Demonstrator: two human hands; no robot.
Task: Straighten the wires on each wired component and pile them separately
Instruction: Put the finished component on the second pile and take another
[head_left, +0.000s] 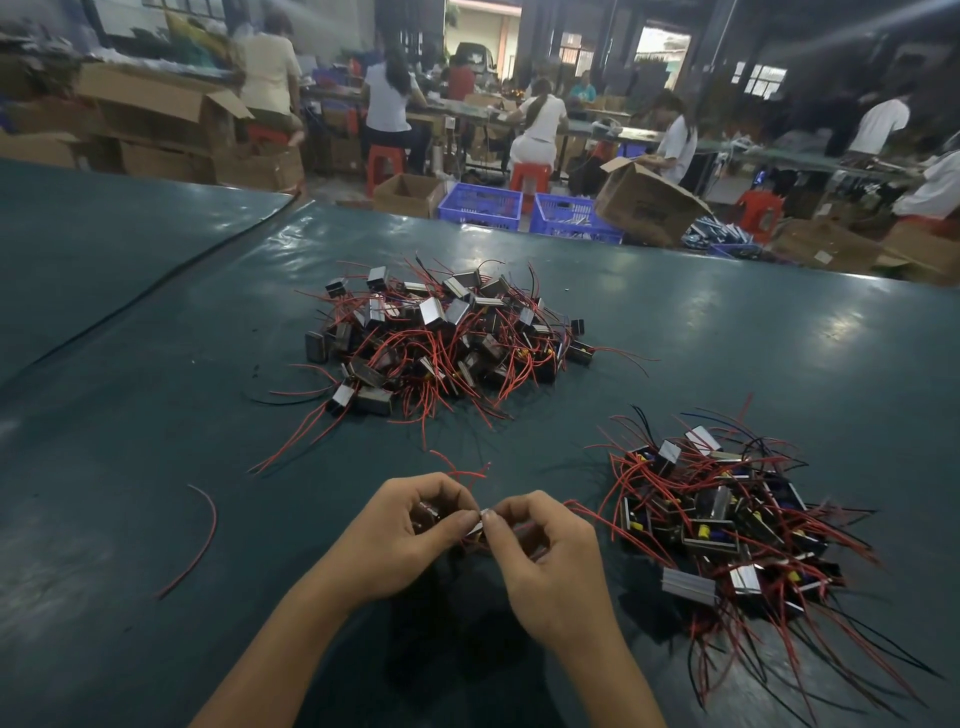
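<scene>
red wires (464, 473) look thin, springy | your left hand (415, 527) and right hand (548, 556) both pinch one light-seeming component (477, 526) | hold its rigid body

Worktop (156, 441): dark teal, plain, pale glare patches; black seam line (156, 292) across left side.
Far pile (441, 338): black bodies, silver faces, red wires, few black wires.
Right pile (727, 519): black bodies, silver faces, yellow and blue bits; wires mostly red, some black, one blue.
Held part (478, 525): silver face, dark body, red wires.
Loose wire (200, 540) at left: red.
Crates (480, 208) behind worktop: blue, grid-pattern sides.
Stools (385, 163): red.
Boxes (644, 202): brown cardboard.
Shirts (540, 117) on several seated people: white.
</scene>
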